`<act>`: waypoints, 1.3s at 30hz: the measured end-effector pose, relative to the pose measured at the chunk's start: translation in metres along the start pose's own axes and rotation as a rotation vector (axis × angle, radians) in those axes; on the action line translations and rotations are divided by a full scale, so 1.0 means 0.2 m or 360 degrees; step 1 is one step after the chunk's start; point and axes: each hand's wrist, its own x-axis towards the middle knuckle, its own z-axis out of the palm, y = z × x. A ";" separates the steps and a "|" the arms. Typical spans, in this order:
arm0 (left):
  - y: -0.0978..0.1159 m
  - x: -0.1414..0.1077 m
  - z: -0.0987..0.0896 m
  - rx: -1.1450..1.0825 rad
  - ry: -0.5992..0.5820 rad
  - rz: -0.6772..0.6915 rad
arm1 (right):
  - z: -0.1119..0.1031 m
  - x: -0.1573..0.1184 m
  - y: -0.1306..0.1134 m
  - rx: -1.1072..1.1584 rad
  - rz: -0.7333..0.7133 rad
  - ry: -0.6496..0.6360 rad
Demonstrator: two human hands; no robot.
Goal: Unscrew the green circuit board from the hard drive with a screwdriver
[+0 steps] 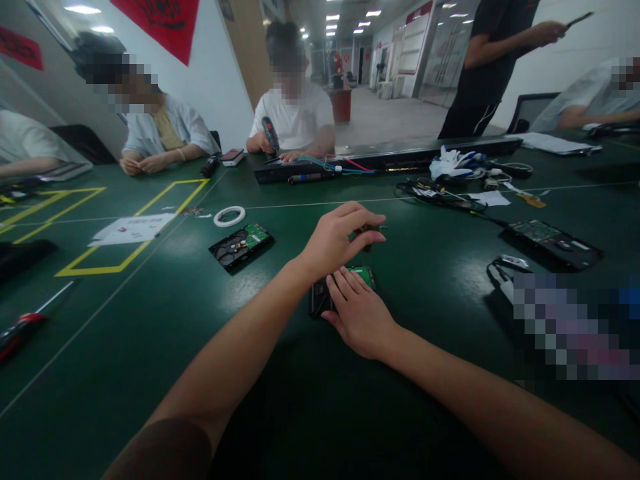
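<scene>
Left forearm (245, 340) and right forearm (465, 387) come in from bottom corners over green bench (125, 373). Left hand (345, 233) raised, wrist bent, fingers pinching a small dark object (369, 247), mostly hidden. Right hand (361, 312) flat on hard drive (319, 298), fingers close together, blocking most of it. Second drive (241, 246), tape ring (241, 216) to the left; third drive (553, 244) right. Pressed drive: black, green board showing.

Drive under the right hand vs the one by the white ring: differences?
The covered drive is largely hidden by the right hand; the left drive has no hand on it.
The covered drive lies nearer the wearer; the left drive sits farther off.
Both rest on the green table, with some green board showing.
</scene>
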 end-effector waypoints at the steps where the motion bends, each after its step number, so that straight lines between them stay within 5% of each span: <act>1: 0.00 0.00 0.00 0.0031 0.0016 0.0007 | 0.00 0.00 0.00 -0.0005 -0.0001 -0.0004; 21: 0.01 0.01 -0.02 -0.0110 -0.0100 -0.0034 | 0.02 0.00 0.00 -0.0007 -0.0010 0.0023; 32: 0.00 -0.01 0.01 -0.0013 0.0086 -0.0029 | 0.00 0.00 0.00 -0.0018 -0.0010 0.0023; 39: 0.02 0.01 -0.01 -0.0086 -0.0076 -0.0063 | 0.02 0.00 0.00 -0.0006 -0.0010 0.0045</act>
